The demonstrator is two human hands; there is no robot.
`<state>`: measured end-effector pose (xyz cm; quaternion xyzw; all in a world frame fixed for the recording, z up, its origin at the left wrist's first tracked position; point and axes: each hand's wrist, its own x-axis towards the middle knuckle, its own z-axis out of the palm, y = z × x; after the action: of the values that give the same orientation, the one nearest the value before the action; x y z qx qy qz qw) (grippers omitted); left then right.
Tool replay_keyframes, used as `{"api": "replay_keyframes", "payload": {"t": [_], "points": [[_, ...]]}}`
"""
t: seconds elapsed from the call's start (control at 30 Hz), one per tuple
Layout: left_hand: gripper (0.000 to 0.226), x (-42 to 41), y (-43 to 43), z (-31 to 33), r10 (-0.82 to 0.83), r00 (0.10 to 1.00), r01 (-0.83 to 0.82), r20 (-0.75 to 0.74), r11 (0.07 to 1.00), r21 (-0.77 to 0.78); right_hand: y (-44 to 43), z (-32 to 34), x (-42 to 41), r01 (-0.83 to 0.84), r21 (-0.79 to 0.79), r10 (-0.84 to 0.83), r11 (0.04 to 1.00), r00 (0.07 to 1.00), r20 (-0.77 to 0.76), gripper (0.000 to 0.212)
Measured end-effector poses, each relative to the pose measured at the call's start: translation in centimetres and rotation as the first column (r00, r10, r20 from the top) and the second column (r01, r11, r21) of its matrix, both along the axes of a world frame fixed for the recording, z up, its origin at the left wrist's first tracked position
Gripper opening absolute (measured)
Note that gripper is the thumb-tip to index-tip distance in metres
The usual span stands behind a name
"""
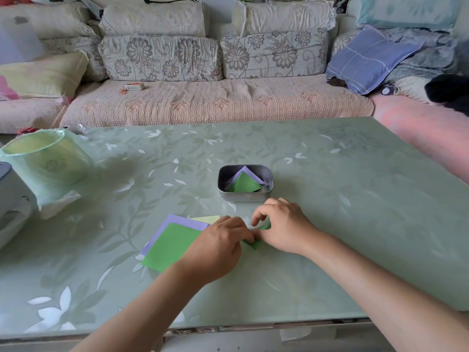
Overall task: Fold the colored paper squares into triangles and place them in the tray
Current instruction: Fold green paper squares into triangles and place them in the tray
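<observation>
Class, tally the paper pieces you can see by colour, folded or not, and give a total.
Green: 3 (green triangle, green square, green piece being folded)
Purple: 2 (purple triangle, purple square)
Yellow: 1 (yellow square)
Total: 6

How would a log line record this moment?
step: folding green paper | left hand: pinches it | right hand: pinches it | tray: triangles inside | stack: squares waiting

Most of the green paper piece lies hidden under the left hand and right hand, so its fold can't be made out. The pale yellow paper sheet shows only one corner beyond the purple paper square. The grey-white appliance is cut off at the left edge.
</observation>
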<state>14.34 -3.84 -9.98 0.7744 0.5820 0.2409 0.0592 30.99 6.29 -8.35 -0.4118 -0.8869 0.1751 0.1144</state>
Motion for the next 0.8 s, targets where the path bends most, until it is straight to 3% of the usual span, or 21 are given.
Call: {"api": "replay_keyframes", "payload": {"t": [0.23,0.57,0.8], "points": [[0.047,0.3,-0.8,0.4,-0.066,0.994,0.065,-0.091,0.998,-0.015,0.6,1.1,1.3,-0.018,-0.195,0.02,0.981,1.0,0.008,0.021],[0.042,0.9,-0.9,0.4,-0.102,0.984,0.099,-0.147,0.995,-0.028,0.8,1.5,1.2,0.033,-0.273,-0.031,0.962,0.999,0.013,0.031],[0.043,1.1,-0.7,0.2,-0.073,0.984,0.069,-0.161,0.997,-0.026,1.7,1.6,1.2,0.079,-0.318,-0.078,0.945,0.997,0.014,0.023]]}}
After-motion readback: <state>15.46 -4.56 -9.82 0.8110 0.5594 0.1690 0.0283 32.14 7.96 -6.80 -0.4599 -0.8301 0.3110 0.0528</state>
